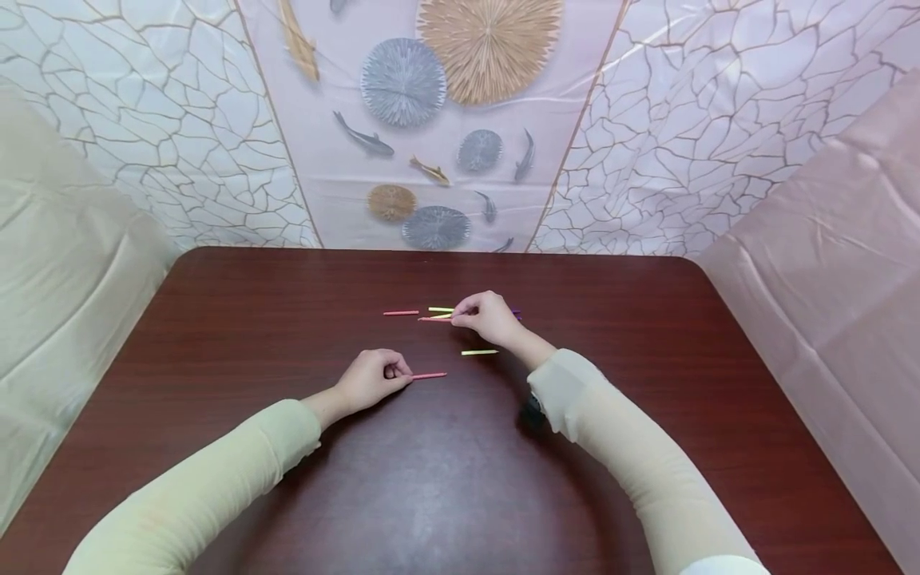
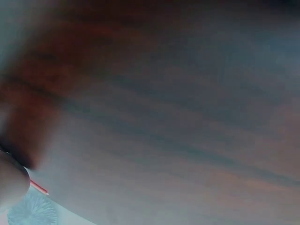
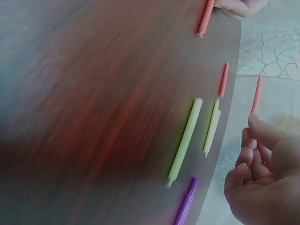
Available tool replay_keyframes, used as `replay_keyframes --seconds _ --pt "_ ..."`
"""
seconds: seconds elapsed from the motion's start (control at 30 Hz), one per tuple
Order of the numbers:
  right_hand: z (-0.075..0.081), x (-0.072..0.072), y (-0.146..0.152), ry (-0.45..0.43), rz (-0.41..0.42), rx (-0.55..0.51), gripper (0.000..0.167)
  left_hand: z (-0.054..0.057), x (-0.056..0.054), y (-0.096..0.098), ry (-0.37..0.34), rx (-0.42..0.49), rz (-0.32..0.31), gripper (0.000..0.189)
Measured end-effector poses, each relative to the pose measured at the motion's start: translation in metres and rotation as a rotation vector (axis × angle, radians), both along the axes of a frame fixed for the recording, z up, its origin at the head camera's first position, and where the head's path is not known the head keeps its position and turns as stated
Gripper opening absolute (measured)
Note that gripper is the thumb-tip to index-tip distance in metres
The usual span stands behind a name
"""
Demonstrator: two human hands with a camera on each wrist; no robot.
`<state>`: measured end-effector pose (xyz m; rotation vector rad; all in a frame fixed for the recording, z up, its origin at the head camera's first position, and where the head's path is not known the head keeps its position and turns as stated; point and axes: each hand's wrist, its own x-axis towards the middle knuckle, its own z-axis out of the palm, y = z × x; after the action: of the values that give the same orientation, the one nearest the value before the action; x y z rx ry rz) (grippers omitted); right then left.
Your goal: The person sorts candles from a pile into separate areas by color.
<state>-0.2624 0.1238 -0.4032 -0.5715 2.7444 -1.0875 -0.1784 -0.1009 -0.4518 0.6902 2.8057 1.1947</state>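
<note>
Thin candles with short wicks lie about the middle of the table. My left hand pinches one end of a red candle low over the tabletop; in the left wrist view only the tip of that red candle shows past a finger. Farther back, my right hand holds another red candle between thumb and fingertips, its wick end pointing away from the hand. Near the right hand are a yellow-green candle, two more behind its fingertips, and purple candles partly hidden by the hand.
A third red candle lies left of the right hand. The dark wooden table ends at a patterned cloth backdrop, with pale cloth along both sides. A dark object shows under the right cuff.
</note>
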Motion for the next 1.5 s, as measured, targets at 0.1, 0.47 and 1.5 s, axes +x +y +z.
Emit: replay_keyframes --seconds 0.1,0.47,1.5 --pt "-0.001 -0.003 -0.009 0.002 0.004 0.008 0.011 0.001 0.002 -0.004 0.005 0.005 0.000 0.006" --pt "-0.007 -0.011 -0.040 0.008 -0.009 0.056 0.010 0.004 0.003 -0.011 -0.017 0.005 -0.017 0.005" --pt "-0.016 -0.012 -0.069 -0.027 -0.100 0.090 0.007 0.005 0.001 -0.016 -0.031 0.009 -0.034 0.005"
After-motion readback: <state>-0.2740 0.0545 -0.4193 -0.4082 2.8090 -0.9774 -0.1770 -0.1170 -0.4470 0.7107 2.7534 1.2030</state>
